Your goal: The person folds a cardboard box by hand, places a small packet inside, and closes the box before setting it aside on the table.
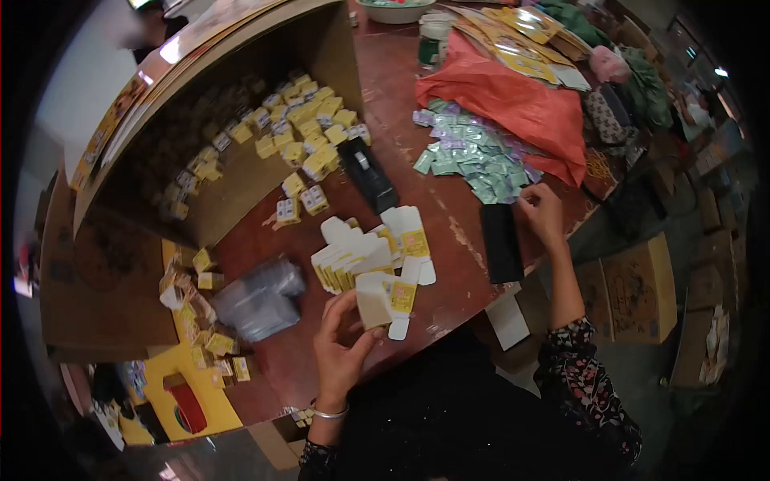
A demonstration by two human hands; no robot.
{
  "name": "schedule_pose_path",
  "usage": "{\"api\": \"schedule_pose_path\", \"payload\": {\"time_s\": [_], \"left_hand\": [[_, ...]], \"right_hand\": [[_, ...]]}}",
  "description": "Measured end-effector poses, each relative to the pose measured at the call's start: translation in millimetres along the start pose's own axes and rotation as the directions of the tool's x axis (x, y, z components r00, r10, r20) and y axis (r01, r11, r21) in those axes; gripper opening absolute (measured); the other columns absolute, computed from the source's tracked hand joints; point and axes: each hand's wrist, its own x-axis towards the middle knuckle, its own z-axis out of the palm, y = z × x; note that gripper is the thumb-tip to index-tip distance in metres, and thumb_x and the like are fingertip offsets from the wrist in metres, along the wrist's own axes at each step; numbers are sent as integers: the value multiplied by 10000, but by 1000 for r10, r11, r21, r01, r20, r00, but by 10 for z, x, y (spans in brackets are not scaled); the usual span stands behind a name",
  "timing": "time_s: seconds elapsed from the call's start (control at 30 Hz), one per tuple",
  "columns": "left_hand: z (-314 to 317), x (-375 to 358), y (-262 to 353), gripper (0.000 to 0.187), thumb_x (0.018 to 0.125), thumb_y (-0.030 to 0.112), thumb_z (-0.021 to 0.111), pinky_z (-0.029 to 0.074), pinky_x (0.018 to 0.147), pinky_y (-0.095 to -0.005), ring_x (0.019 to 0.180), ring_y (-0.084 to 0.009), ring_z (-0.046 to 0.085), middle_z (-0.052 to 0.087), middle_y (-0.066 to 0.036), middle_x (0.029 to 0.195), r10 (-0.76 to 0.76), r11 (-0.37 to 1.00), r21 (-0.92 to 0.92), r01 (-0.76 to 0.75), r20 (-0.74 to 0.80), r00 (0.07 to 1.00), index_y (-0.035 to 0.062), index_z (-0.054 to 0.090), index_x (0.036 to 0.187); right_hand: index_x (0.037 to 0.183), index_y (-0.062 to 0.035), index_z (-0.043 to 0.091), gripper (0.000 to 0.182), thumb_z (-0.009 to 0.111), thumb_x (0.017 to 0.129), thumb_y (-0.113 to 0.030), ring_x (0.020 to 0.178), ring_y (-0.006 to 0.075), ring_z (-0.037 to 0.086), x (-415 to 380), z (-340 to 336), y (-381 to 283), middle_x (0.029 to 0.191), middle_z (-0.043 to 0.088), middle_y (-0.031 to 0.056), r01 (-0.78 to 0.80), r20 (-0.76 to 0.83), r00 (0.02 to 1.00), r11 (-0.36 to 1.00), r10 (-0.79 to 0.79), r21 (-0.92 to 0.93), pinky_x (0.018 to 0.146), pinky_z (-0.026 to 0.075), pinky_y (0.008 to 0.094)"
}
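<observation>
My left hand (343, 343) is closed on a small yellow-and-white carton (374, 298), pinched between thumb and fingers near the table's front edge. The carton's end flaps stand open. Right behind it lies a stack of unfilled, flattened-looking cartons (350, 258) with white flaps. My right hand (543, 210) has its fingers drawn together beside a black rectangular tray or block (501, 244); whatever the fingertips hold, if anything, is hidden. Just beyond that hand spreads a pile of small green and purple sachets (469, 152).
A big cardboard box (233, 188) on its side holds many closed small cartons (309, 120). Near its opening lie a black holder (367, 176) and clear plastic wrap (261, 298). A red plastic bag (505, 96) covers part of the sachet pile. Boxes stand on the floor at right.
</observation>
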Motion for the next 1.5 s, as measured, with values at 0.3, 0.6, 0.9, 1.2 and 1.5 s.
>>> {"api": "schedule_pose_path", "payload": {"time_s": [0.3, 0.6, 0.9, 1.2, 1.5], "left_hand": [[246, 1, 43, 659, 787, -92, 794, 595, 956, -377, 1210, -287, 626, 560, -127, 1333, 210, 942, 295, -157, -157, 965, 31, 542, 1383], [158, -125, 67, 609, 801, -77, 797, 592, 963, -382, 1221, -298, 615, 562, -179, 1362, 393, 829, 462, -316, -79, 916, 35, 567, 1353], [95, -144, 167, 474, 861, -59, 756, 579, 1004, -363, 1204, -255, 615, 471, -148, 1403, 159, 983, -94, -159, -11, 987, 2, 626, 1313], [6, -165, 96, 383, 869, -72, 742, 579, 982, -335, 1212, -242, 613, 496, -165, 1399, 248, 968, -5, -249, 106, 963, 1, 649, 1233], [121, -116, 168, 378, 890, -90, 713, 573, 976, -344, 1208, -221, 618, 515, -224, 1431, 144, 954, -264, -144, -21, 989, 42, 444, 1121]], "right_hand": [[777, -26, 679, 97, 773, 791, -8, 1410, 352, 425, -1139, 153, -2515, 1365, 609, 148, 263, -31, 916, 542, -400, 798, 1107, 377, 473], [936, -25, 756, 101, 726, 865, -89, 1368, 373, 499, -1071, 183, -2704, 1453, 557, 196, 546, 195, 687, 674, -700, 497, 1075, 439, 450], [1403, -11, 587, 745, 826, 821, -411, 1310, 385, 566, -1183, 472, -2372, 1394, 596, 235, 429, 117, 637, 476, -762, 767, 1084, 457, 437], [1185, 3, 731, 410, 790, 862, -242, 1257, 399, 608, -1127, 481, -2474, 1358, 637, 181, 585, -39, 587, 390, -809, 711, 1032, 514, 453], [1216, -18, 727, 373, 775, 862, -122, 1306, 379, 581, -1190, 491, -2446, 1255, 708, 135, 536, -22, 611, 394, -791, 747, 1052, 516, 447]]}}
